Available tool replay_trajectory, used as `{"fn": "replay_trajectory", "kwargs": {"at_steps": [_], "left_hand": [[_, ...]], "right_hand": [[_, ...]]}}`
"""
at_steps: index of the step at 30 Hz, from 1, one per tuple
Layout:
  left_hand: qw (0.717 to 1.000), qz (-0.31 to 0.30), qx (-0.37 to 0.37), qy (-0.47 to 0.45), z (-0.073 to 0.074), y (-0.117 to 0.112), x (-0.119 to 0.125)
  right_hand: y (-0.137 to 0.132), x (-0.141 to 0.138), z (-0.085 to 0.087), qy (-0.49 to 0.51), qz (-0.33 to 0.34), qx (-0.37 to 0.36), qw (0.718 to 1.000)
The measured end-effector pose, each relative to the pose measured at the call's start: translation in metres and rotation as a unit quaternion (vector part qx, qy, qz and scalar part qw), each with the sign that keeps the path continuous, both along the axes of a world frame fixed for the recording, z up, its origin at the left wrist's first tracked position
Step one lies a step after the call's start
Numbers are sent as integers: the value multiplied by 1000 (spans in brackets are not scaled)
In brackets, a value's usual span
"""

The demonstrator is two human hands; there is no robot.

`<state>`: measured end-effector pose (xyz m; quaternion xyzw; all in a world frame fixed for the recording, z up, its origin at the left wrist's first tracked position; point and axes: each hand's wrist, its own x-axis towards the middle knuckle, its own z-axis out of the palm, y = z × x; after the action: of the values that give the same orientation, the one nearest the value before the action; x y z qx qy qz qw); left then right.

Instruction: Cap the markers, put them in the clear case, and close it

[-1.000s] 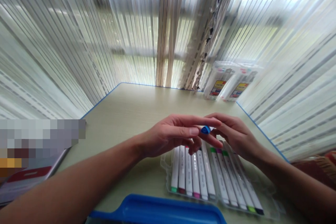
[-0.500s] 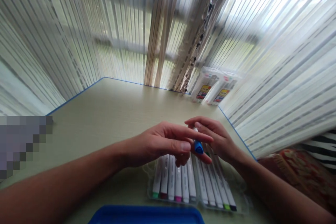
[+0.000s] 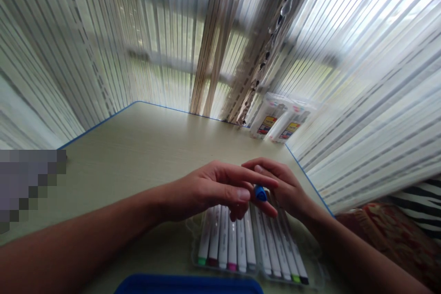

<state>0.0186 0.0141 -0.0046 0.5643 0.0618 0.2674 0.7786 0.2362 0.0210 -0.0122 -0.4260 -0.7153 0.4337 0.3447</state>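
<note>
Both my hands meet above an open clear case of white markers (image 3: pixel 248 248) lying on a pale table (image 3: pixel 144 147). My right hand (image 3: pixel 285 188) pinches a marker with a blue cap (image 3: pixel 260 193), the cap pointing toward me. My left hand (image 3: pixel 213 188) reaches across from the left, its forefinger stretched out over the blue cap and its other fingers curled down toward the markers. Whether the left fingers grip the marker is unclear. Several markers with coloured ends lie side by side in the case below.
Two upright marker packs (image 3: pixel 279 121) stand at the table's far right corner against striped sheer curtains (image 3: pixel 193 36). A blue tray edge (image 3: pixel 189 284) lies at the near edge. A blurred patch (image 3: pixel 27 183) sits at left. Patterned fabric (image 3: pixel 396 225) lies right of the table.
The view has swung since a second ago, so hands and case sit lower and further left. The blue-capped marker stays pinched between the hands, tilted slightly.
</note>
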Motion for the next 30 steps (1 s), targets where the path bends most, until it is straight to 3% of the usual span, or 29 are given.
{"fn": "replay_trajectory", "kwargs": {"at_steps": [18, 23, 30], "left_hand": [[999, 30, -33, -12, 1, 1, 0], [996, 80, -36, 27, -2, 4, -2], [973, 146, 47, 172, -4, 8, -3]], "right_hand": [[-1, -3, 1, 26, 12, -1, 1000], [5, -2, -8, 107, -59, 20, 992], [12, -1, -9, 180, -133, 85, 971]]}}
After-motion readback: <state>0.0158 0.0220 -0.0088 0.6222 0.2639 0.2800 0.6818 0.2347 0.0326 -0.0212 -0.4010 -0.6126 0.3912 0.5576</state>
